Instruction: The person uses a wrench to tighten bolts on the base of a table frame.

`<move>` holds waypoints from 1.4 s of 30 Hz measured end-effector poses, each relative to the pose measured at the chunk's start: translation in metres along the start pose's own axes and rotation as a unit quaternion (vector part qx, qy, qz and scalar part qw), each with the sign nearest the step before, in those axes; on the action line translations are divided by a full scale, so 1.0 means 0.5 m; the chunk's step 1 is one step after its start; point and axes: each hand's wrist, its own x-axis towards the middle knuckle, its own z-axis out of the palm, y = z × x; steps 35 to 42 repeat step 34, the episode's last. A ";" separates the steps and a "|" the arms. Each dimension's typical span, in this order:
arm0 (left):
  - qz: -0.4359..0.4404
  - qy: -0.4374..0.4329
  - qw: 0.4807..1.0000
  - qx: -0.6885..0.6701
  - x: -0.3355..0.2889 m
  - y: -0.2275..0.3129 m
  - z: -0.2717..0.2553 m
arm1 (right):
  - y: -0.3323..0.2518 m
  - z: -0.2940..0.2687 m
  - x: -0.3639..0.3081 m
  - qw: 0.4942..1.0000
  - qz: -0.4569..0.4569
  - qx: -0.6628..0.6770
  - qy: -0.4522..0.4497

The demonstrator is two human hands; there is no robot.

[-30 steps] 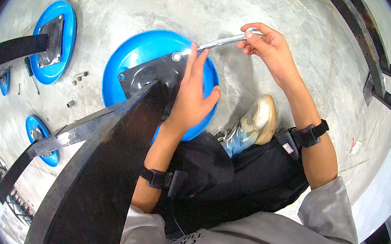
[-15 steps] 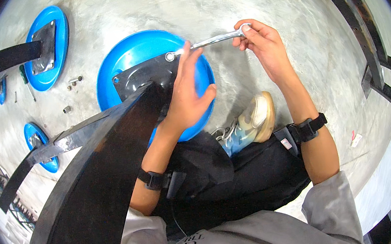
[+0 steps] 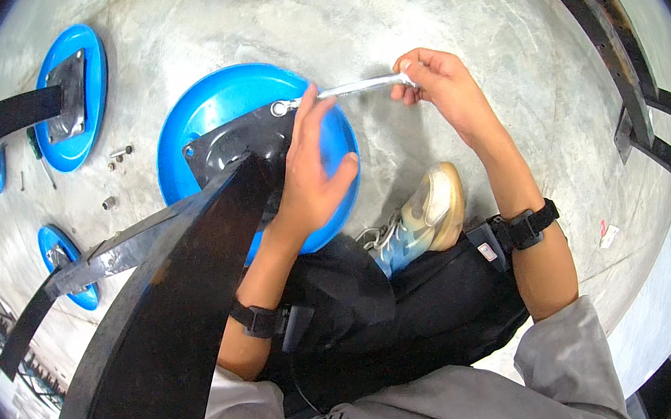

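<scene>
My right hand (image 3: 435, 80) is closed on the outer end of a silver ring wrench (image 3: 362, 86). The wrench's other end sits round a bolt at the corner of a black metal plate (image 3: 223, 145). That plate lies on a round blue dish (image 3: 212, 91) and joins a thick black curved metal leg (image 3: 152, 349). Beside the wrench's bolt end is my left hand (image 3: 313, 174), its fingers stretched out and thumb apart over the plate's edge. Whether its fingertips touch the wrench I cannot tell.
More blue dishes with black legs stand at left, the nearest dish (image 3: 90, 89) at the upper left. Several small sockets (image 3: 108, 202) and a green-handled screwdriver (image 3: 41, 153) lie on the grey floor. Black curved metal frames (image 3: 626, 82) stand at right. My shoe (image 3: 428, 215) is beside the dish.
The wrench's outer end and my right hand have shifted slightly toward me and left. The whole view has shifted a little. The left hand stays outstretched by the bolt.
</scene>
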 end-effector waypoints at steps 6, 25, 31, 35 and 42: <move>-0.024 -0.013 1.000 -0.012 -0.005 0.005 0.005 | 0.000 -0.023 -0.001 0.985 0.083 -0.128 -0.087; 0.034 0.058 0.993 0.100 -0.001 0.035 0.005 | 0.023 0.000 -0.016 0.926 0.160 -0.178 -0.293; 0.009 0.085 0.992 0.094 -0.005 0.046 0.008 | 0.035 0.007 -0.021 0.917 0.158 -0.187 -0.316; -0.025 0.082 0.991 0.102 -0.008 0.040 0.004 | 0.025 0.017 -0.024 0.898 0.195 -0.202 -0.338; -0.025 0.082 0.991 0.102 -0.008 0.040 0.004 | 0.025 0.017 -0.024 0.898 0.195 -0.202 -0.338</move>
